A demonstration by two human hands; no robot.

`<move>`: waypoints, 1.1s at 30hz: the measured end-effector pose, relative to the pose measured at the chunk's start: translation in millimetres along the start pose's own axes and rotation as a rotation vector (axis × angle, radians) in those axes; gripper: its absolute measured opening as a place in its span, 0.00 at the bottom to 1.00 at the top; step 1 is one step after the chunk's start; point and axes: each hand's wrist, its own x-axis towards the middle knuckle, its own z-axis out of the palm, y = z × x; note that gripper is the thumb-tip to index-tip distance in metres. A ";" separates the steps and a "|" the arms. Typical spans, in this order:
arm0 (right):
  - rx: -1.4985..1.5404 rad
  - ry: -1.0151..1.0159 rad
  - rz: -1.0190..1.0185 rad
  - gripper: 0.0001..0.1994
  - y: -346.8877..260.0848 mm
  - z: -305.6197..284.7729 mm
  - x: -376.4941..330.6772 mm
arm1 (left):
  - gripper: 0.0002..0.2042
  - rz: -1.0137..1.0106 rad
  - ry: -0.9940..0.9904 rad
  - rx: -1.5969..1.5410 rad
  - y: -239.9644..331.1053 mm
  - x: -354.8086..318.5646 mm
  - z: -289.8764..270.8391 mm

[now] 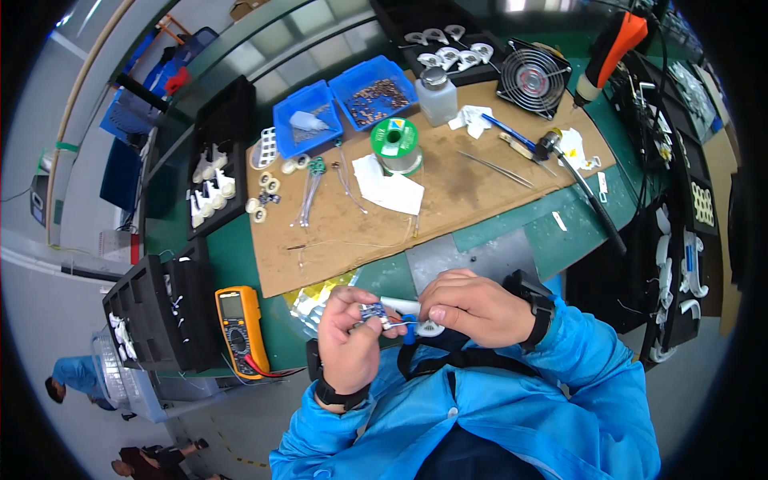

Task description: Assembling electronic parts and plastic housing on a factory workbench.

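Close to my body, at the near edge of the bench, my left hand (350,336) pinches a small blue circuit board (373,311) between thumb and fingers. Thin wires (406,322) run from the board toward my right hand (476,307). That hand is closed on a white plastic part (430,327) with a slotted round end; its fingers cover much of it. A blue piece (410,330) shows between the two hands. Beneath them lies a yellowish clear plastic bag (322,298), partly hidden by my left hand.
A cardboard sheet (336,260) carries a solder spool (395,146), tweezers (498,170), a hammer (582,188) and a white bottle (437,96). Behind are blue bins (307,144) and a fan (534,78). A yellow multimeter (240,330) stands left; an orange-handled electric screwdriver (612,56) is at right.
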 end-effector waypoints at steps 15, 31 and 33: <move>0.085 0.205 0.029 0.37 -6.8 31.8 -5.0 | 0.14 0.054 -0.046 -0.164 11.3 5.7 13.0; 0.968 0.026 0.256 0.28 -12.7 -16.4 -31.9 | 0.13 0.103 -0.120 -0.062 3.8 -10.6 3.0; 0.898 0.045 0.231 0.28 -13.8 -17.0 -33.5 | 0.13 0.114 -0.115 -0.071 0.9 -10.4 4.6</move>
